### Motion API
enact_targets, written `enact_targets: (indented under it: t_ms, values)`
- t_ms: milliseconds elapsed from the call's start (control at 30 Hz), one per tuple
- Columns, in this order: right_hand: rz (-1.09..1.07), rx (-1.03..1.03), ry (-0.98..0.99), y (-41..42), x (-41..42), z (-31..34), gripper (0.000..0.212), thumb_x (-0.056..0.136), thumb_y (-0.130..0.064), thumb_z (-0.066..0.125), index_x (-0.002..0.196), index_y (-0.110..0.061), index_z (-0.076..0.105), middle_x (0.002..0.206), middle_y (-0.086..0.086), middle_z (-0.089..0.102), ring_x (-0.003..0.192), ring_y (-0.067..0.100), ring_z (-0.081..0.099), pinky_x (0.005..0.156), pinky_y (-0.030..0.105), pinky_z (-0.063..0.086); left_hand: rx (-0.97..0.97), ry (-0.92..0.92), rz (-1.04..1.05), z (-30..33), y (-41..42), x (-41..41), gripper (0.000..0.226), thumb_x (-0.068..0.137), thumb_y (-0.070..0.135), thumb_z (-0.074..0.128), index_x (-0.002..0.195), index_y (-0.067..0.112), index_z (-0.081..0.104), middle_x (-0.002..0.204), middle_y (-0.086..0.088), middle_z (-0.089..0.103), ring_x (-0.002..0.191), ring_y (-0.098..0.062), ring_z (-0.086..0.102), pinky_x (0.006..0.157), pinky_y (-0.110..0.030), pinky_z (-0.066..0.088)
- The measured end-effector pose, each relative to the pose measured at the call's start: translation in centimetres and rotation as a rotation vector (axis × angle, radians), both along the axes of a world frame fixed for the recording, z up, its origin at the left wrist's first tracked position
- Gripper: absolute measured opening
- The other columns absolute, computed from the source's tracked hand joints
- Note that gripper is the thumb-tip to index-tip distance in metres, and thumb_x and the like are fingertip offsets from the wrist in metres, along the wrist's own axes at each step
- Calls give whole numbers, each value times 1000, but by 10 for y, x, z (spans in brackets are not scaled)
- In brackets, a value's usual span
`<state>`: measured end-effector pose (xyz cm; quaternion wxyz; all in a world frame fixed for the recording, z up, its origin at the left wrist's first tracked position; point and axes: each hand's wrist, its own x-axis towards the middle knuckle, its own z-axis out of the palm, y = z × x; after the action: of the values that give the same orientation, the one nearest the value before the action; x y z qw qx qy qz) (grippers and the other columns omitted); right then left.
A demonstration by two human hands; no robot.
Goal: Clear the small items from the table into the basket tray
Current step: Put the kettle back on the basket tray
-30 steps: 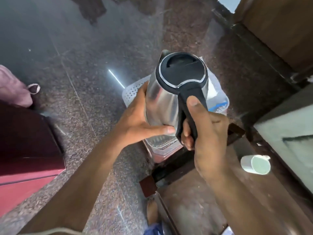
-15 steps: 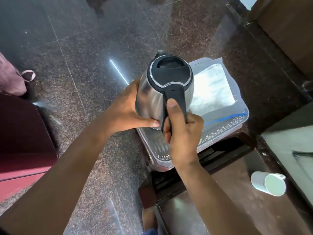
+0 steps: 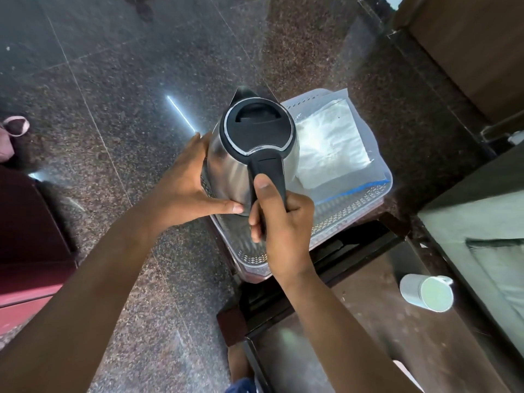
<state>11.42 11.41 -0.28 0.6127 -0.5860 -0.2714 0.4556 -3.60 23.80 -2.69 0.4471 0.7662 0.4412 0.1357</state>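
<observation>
Kettle (image 3: 249,154) over basket tray (image 3: 354,205) near edge, right-hand (image 3: 283,222) grip round handle, left palm (image 3: 184,188) flat against side.

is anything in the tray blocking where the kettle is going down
Nothing visible blocks it. The kettle is over the left end of the basket tray; the white bag lies in the right part, beside it. The floor under the kettle is hidden.

Both forearms bare; blue garment (image 3: 241,385) below.
</observation>
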Motion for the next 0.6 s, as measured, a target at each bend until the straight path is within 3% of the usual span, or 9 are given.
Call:
enact_targets:
  t_ms: [33,100,200,233,333,433,500,600]
  values:
    - [17,0,7,-1,1,1,59,90,-50,65,54,-3,57,41,-2,49,36,12,46,42,21,38,9,-5,-3,2,-1,-1,127,58,59,95,163,54,25,159,40,35,150,21,26,119,-22,30]
    - [43,-8,-26,-3,3,3,59,91,-52,65,58,-3,63,45,0,56,40,12,53,46,22,43,-4,17,6,7,-4,-2,125,62,55,94,163,56,19,160,40,35,143,30,26,114,-18,29]
    - [56,-44,-167,-9,14,7,60,89,-63,66,58,-12,67,51,-1,64,49,12,62,53,34,49,-56,66,86,18,-12,-4,122,82,28,91,167,56,7,176,25,23,160,1,22,129,-42,21]
    - [56,-56,-227,-11,20,8,61,89,-69,65,58,-17,67,51,-4,64,51,11,62,55,38,49,-40,39,128,23,-14,-3,116,88,19,87,167,54,9,177,23,22,162,-4,20,131,-46,19]
    - [-4,-96,-382,-19,48,11,59,86,-80,59,67,-26,73,62,-11,72,64,5,71,66,31,55,148,-120,252,42,-22,6,92,97,2,73,168,37,28,173,17,35,162,-5,29,135,-49,23]
    - [-94,-189,-576,-25,84,12,36,90,-65,67,81,-32,76,81,-20,78,80,-3,74,73,14,57,286,-287,293,66,-30,28,75,92,6,65,162,26,45,165,15,49,156,-3,40,133,-43,30]
    - [-115,-259,-673,-27,108,12,15,90,-47,69,88,-35,77,87,-22,78,86,-6,74,79,18,60,354,-343,272,83,-38,46,70,92,7,66,159,23,50,162,12,53,154,-9,46,131,-43,34]
    - [-111,-367,-811,-24,138,10,18,91,-38,67,104,-32,78,97,-18,79,91,-1,74,85,32,63,417,-397,156,101,-52,74,63,95,4,65,156,14,53,159,4,57,152,-11,49,128,-33,35]
